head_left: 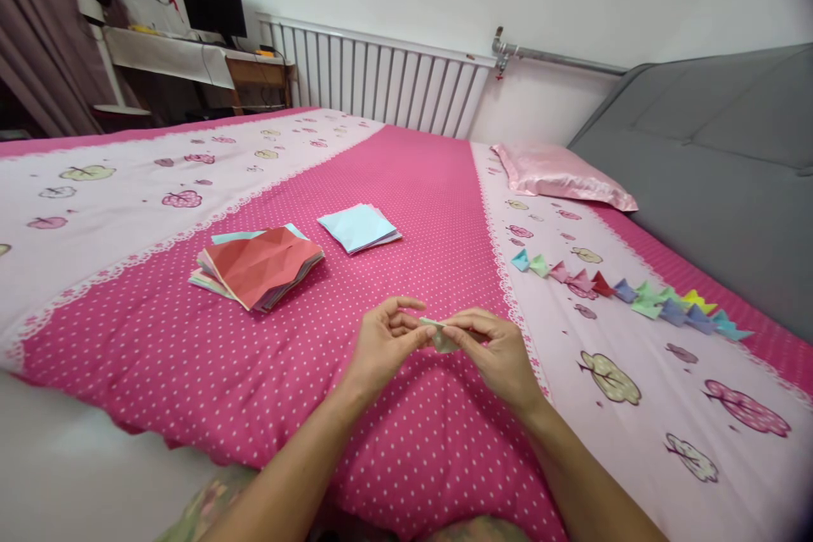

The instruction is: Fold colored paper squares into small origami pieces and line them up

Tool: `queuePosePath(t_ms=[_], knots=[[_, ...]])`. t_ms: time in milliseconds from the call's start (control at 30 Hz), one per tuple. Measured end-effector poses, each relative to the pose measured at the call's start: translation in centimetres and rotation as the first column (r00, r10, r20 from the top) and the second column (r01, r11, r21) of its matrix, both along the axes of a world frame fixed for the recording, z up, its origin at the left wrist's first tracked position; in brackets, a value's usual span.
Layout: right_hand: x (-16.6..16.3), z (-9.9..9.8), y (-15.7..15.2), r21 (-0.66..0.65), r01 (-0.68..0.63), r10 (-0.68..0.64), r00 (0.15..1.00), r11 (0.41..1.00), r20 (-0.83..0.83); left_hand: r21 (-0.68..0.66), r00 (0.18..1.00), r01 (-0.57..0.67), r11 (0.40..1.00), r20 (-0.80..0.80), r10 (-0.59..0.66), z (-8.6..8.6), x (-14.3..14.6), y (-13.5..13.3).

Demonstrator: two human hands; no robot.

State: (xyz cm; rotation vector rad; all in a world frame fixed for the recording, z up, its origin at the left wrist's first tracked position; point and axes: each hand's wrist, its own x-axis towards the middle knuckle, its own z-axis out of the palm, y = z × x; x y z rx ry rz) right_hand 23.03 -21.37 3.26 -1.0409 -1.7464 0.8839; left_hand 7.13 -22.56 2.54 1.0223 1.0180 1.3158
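Note:
My left hand [384, 343] and my right hand [499, 356] meet over the pink dotted bedspread [190, 356]. Both pinch a small pale green folded paper piece [440, 335] between thumbs and fingertips. To the right, a row of several folded paper pieces [635, 292] in mixed colours lies on the pale strip of the bedspread. A stack of creased paper sheets with a red one on top [260, 267] lies ahead to the left. Beyond my hands sits a smaller pile of light blue sheets [359, 227].
A pink satin pillow [559, 174] lies by the grey padded headboard [711, 152] on the right. A white radiator [381, 76] lines the far wall. A desk with a dark monitor [212, 0] stands at the back left.

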Motion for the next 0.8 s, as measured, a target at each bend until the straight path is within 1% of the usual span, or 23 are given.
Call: queuePosePath(t_ms=[67,100,167,233,300,400,467,567,600,733,800], knots=[[0.0,0.1,0.0,0.0,-0.021,0.021,1.0,1.0,0.004,0.051,0.996,0.025,0.998,-0.088,-0.02,-0.1,-0.1,0.0],[-0.1,0.1,-0.1,0.002,-0.029,0.029,1.0,1.0,0.008,0.083,0.989,0.024,0.996,-0.15,-0.011,-0.2,-0.2,0.0],[-0.1,0.1,-0.1,0.008,-0.038,0.038,0.999,0.999,0.02,0.152,0.961,-0.01,0.988,-0.27,0.052,-0.5,-0.2,0.1],[0.0,0.0,-0.1,0.006,-0.039,0.038,0.999,0.999,0.028,0.212,0.939,-0.049,0.976,-0.322,0.117,-0.6,-0.2,0.1],[0.0,-0.1,0.0,-0.01,-0.033,0.033,0.999,0.999,0.032,0.211,0.946,-0.055,0.976,-0.302,0.118,-0.7,-0.2,0.1],[0.1,-0.2,0.0,-0.064,-0.02,0.022,1.0,0.998,0.022,0.119,0.964,-0.022,0.993,-0.261,0.053,-0.6,0.0,0.0],[0.1,-0.2,-0.1,-0.107,-0.016,0.017,1.0,0.994,0.01,0.067,0.968,-0.032,0.997,-0.247,0.047,-0.5,0.0,-0.1],[-0.1,-0.1,-0.2,-0.162,-0.016,0.015,1.0,0.987,-0.009,0.022,0.978,-0.041,0.999,-0.203,0.045,-0.4,0.2,-0.1],[-0.2,-0.1,-0.3,-0.174,-0.015,0.011,1.0,0.985,-0.021,0.007,0.986,-0.025,1.0,-0.165,0.026,-0.5,0.3,-0.1],[-0.5,-0.5,-0.2,-0.188,0.03,-0.049,0.994,0.982,-0.1,-0.063,0.994,0.107,0.992,0.017,-0.106,-0.7,0.8,-0.1],[-0.6,-0.9,-0.2,-0.183,0.06,-0.088,0.985,0.981,-0.149,-0.106,0.992,0.119,0.987,0.044,-0.114,-0.7,0.9,-0.2]])
